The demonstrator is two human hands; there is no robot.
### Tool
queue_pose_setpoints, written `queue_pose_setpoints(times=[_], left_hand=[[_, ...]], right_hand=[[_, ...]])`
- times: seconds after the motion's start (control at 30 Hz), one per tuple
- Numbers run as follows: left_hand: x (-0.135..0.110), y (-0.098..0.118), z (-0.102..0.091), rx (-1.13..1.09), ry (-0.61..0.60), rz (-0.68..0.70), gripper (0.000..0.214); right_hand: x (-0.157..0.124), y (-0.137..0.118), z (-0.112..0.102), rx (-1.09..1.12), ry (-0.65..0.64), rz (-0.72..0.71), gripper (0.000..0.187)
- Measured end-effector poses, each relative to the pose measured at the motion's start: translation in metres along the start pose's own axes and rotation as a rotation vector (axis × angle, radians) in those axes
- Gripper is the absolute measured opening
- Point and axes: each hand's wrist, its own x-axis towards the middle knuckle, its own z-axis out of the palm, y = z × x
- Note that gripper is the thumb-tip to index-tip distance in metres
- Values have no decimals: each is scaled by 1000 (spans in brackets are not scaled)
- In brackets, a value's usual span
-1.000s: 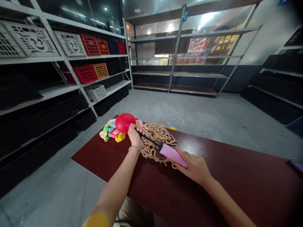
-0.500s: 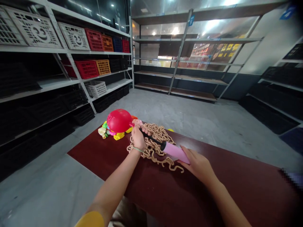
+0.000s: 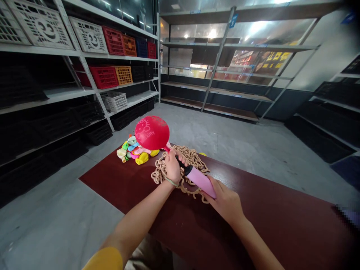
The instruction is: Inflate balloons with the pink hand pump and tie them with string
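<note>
A red balloon (image 3: 152,132), partly inflated and printed with a pale pattern, sits on the nozzle end of a hand pump. My left hand (image 3: 173,168) is closed around the balloon's neck and the pump's black front end. The pump's pink barrel (image 3: 200,181) lies in my right hand (image 3: 225,198), whose fingers wrap its rear. Beneath both hands spreads a heap of tan, rope-like coils (image 3: 189,155). Limp balloons (image 3: 142,158) in several colours are piled on the table to the left, partly behind the red one.
The dark red-brown table (image 3: 253,210) runs across in front of me. Shelving with plastic crates (image 3: 104,77) stands at the left, and a metal rack (image 3: 209,90) stands at the back. Dark bins (image 3: 323,127) are at the right.
The red balloon has risen and shifted right, uncovering more of the limp balloons. My hands have come closer together, and the black shaft between them shows shorter.
</note>
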Motion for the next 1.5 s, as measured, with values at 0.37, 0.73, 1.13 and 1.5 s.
queue_pose_setpoints(times=[0.37,0.73,1.13,1.5], left_hand=[[27,27,-13,-91,196,95,23],[4,0,-3,0,110,6,33],[23,10,-18,-6,145,128,26],[5,-7,-9,-20,203,-23,20]], right_hand=[[-16,82,-6,-202,41,64,52],[-1,-6,5,20,-10,138,59],[-19,70,0,-212,-60,250,49],[2,-3,-6,-212,-47,176,50]])
